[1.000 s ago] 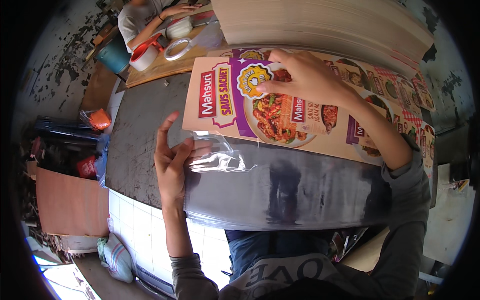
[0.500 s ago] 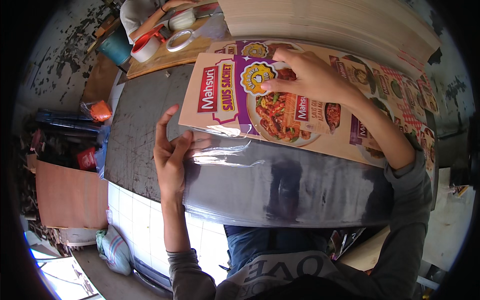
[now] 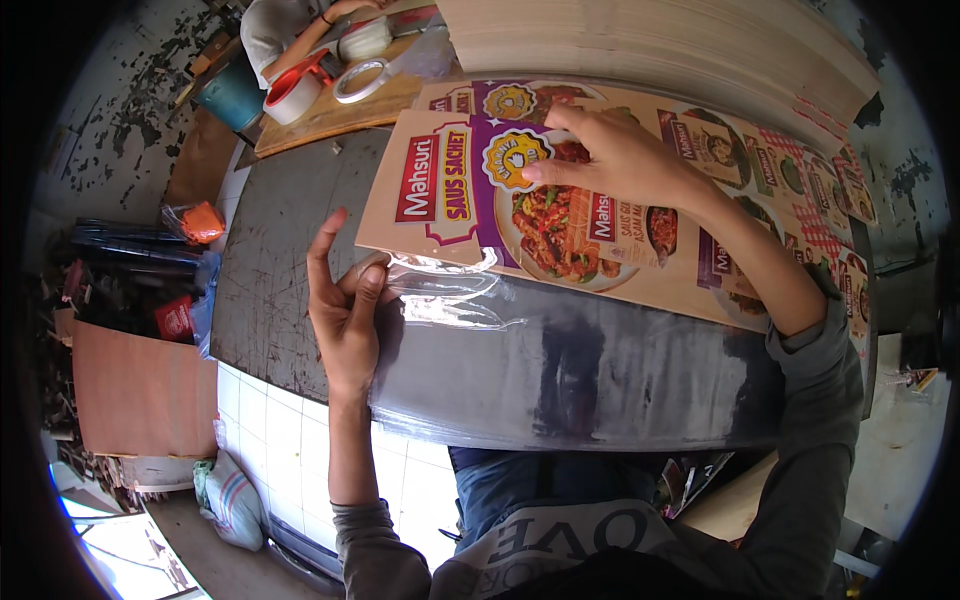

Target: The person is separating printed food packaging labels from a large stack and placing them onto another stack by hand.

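Well to the left of the printed board, a clear bag with something orange sits near some dark rolls. Closer in, the scratched grey surface runs along the board's left side. Beyond the board's far left corner are a red-and-white tape roll and, right of it, a white tape ring.

My left forearm rises almost straight up, the sleeve pushed partway back, and my left hand is just off the board's near left corner. The thumb presses against bent fingers, pinching the edge of the clear plastic sheet, while my index finger stands free, pointing up and away. The sheet, glossy and creased by my fingers, spreads out on my side of the board, whose near edge lies over it.

My right arm slants in from the board's right end, bent at the elbow, sleeve bunched there. My right hand lies over the board, knuckles up, thumb stretched left onto its yellow badge, fingers reaching for its far edge; whether they grip it, I cannot tell. Behind the board, a second printed board shows, then a tall cardboard stack.
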`<state>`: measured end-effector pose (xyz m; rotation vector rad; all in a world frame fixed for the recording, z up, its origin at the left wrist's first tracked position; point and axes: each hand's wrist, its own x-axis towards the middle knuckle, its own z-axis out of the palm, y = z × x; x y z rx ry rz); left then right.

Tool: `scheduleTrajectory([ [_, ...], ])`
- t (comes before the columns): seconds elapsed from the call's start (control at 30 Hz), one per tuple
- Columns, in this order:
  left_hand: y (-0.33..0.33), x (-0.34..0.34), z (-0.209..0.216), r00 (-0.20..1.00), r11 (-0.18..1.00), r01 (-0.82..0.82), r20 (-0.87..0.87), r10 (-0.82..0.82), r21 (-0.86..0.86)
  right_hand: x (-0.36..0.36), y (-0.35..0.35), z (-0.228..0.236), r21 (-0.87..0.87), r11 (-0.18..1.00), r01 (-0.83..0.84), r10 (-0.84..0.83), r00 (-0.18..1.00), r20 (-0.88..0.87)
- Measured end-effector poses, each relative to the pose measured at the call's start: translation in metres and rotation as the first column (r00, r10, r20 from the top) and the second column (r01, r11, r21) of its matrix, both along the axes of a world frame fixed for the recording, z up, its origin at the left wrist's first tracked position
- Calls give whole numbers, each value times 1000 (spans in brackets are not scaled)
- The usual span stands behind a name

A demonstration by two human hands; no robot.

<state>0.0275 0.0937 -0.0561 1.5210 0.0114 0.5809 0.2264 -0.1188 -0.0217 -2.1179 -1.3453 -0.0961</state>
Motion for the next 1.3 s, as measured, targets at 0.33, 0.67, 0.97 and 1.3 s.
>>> scheduleTrajectory([
  [0.33, 1, -1, 3, 999, 996, 1, -47, -6, -90, 1, 0, 5, -96, 995, 20, -18, 1000, 26],
  [0.67, -11, 0, 8, 976, 949, -210, -12, 219, 234, -2, 1, 8, -116, 992, 49, -39, 995, 87],
  [0.97, -6, 3, 12, 981, 991, -125, -152, 117, -44, -4, -1, 16, -67, 997, 24, -14, 987, 159],
  [1.3, -1, 4, 8, 989, 989, -77, -138, 59, -127, -6, -5, 19, -24, 999, 25, -20, 985, 174],
])
